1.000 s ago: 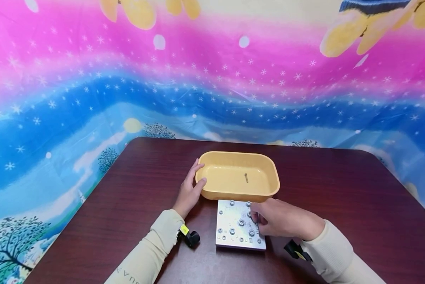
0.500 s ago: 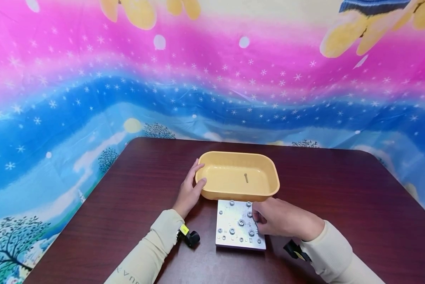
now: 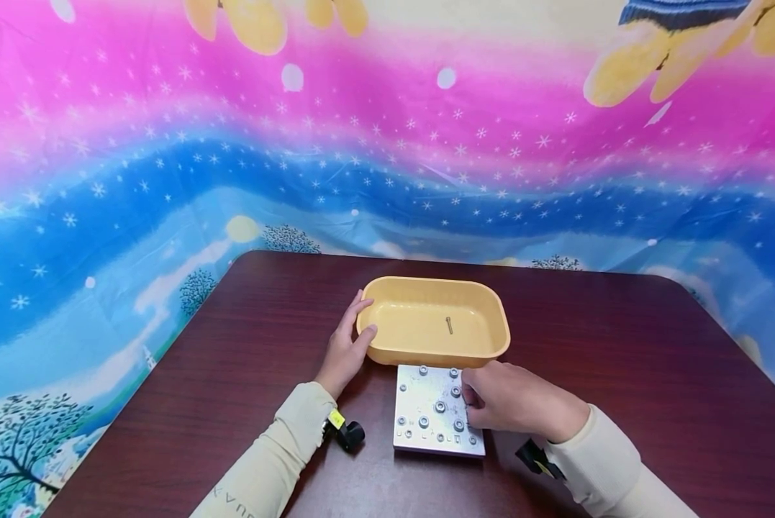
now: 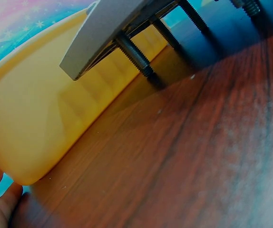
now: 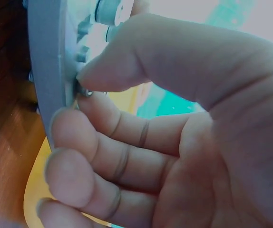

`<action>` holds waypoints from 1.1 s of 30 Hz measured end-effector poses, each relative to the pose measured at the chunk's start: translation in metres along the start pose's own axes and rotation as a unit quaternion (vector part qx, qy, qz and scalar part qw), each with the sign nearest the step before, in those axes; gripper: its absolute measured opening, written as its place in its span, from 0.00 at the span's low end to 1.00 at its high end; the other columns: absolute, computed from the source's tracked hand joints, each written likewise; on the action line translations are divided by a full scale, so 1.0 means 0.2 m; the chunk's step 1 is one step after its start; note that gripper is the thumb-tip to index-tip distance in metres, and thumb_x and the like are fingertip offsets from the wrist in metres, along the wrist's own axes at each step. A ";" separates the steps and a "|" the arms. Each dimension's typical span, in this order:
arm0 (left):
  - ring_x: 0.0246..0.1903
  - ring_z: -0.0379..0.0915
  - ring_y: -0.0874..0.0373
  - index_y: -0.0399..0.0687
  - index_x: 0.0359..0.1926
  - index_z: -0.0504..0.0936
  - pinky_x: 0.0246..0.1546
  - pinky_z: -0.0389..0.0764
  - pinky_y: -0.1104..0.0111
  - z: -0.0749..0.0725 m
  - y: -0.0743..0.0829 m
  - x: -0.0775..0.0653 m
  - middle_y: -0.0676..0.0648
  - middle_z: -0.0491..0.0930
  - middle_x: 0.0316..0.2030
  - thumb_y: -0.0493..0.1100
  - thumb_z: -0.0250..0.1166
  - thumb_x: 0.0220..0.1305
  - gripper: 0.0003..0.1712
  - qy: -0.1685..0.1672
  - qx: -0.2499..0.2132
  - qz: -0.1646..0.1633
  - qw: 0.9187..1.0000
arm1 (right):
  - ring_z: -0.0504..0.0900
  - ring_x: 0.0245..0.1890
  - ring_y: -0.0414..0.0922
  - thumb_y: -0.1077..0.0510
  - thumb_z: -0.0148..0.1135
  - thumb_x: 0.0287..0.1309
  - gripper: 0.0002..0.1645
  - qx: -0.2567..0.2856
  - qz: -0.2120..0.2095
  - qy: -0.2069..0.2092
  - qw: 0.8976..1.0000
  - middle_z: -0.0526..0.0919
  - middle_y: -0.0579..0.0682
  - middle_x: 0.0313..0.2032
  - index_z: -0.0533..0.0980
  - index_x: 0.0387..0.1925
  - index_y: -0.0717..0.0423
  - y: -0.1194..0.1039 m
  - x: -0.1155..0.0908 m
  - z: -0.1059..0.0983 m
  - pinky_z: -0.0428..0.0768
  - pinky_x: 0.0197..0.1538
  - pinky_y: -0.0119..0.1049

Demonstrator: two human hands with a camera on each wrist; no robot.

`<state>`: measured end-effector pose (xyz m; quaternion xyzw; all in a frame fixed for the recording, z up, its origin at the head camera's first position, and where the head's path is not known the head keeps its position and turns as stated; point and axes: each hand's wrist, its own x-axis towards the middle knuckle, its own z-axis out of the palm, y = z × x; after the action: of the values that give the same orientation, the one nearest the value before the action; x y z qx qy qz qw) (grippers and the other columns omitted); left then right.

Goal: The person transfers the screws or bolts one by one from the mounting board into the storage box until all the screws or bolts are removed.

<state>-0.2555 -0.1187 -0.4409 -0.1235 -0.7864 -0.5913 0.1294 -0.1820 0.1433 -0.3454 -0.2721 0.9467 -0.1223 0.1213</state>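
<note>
My left hand [image 3: 345, 355] grips the left end of a yellow plastic tub [image 3: 435, 356], thumb over the rim. Several socket head screws stand in the silver metal plate [image 3: 418, 396] just in front of the tub. Over the plate's right side, my right hand [image 3: 523, 400] pinches a small socket head screw [image 5: 85, 91] between thumb and index finger, right at the plate's face. In the right wrist view the other fingers are curled beside the plate's edge. Threaded screw shanks [image 4: 135, 56] stick out beneath the raised plate in the left wrist view.
One long screw [image 3: 449, 325] lies on the tub's floor. Everything rests on a dark reddish-brown table [image 3: 283, 309]. A colourful printed cloth [image 3: 387, 158] hangs behind the table's far edge. Wrist cameras [image 3: 350, 435] are strapped to both wrists.
My right hand has shifted very slightly to the right at the plate, its fingers still on the small screw. The left hand, tub and plate have stayed in place.
</note>
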 end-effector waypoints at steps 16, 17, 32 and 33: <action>0.72 0.45 0.63 0.55 0.68 0.67 0.69 0.52 0.59 0.00 0.00 0.00 0.59 0.52 0.73 0.42 0.57 0.67 0.28 -0.001 0.004 -0.015 1.000 | 0.63 0.16 0.36 0.57 0.66 0.44 0.13 -0.026 0.010 0.028 0.999 0.66 0.41 0.17 0.67 0.19 0.47 -0.02 -0.01 0.01 0.62 0.22 0.31; 0.72 0.45 0.63 0.54 0.68 0.67 0.69 0.52 0.59 0.00 0.00 0.00 0.58 0.52 0.73 0.42 0.57 0.67 0.28 0.000 0.004 -0.015 1.000 | 0.62 0.16 0.36 0.57 0.66 0.44 0.13 -0.027 0.010 0.028 0.999 0.65 0.40 0.17 0.67 0.19 0.47 -0.02 -0.01 0.02 0.61 0.22 0.30; 0.72 0.44 0.63 0.54 0.68 0.67 0.69 0.53 0.58 0.00 -0.01 0.00 0.59 0.51 0.73 0.42 0.59 0.66 0.29 -0.006 0.001 -0.008 1.000 | 0.60 0.16 0.34 0.59 0.64 0.43 0.13 -0.030 -0.022 0.034 0.999 0.62 0.38 0.16 0.66 0.18 0.47 -0.01 0.00 0.02 0.59 0.21 0.29; 0.72 0.44 0.63 0.54 0.68 0.67 0.69 0.53 0.59 0.00 -0.01 0.00 0.60 0.51 0.73 0.42 0.59 0.66 0.30 -0.006 0.002 -0.009 1.000 | 0.60 0.16 0.34 0.59 0.64 0.43 0.13 -0.031 -0.025 0.035 0.999 0.62 0.38 0.15 0.66 0.18 0.47 -0.01 0.00 0.02 0.59 0.21 0.29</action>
<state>-0.2569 -0.1188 -0.4435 -0.1193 -0.7894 -0.5902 0.1198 -0.1794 0.1406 -0.3487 -0.2945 0.9467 -0.1051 0.0769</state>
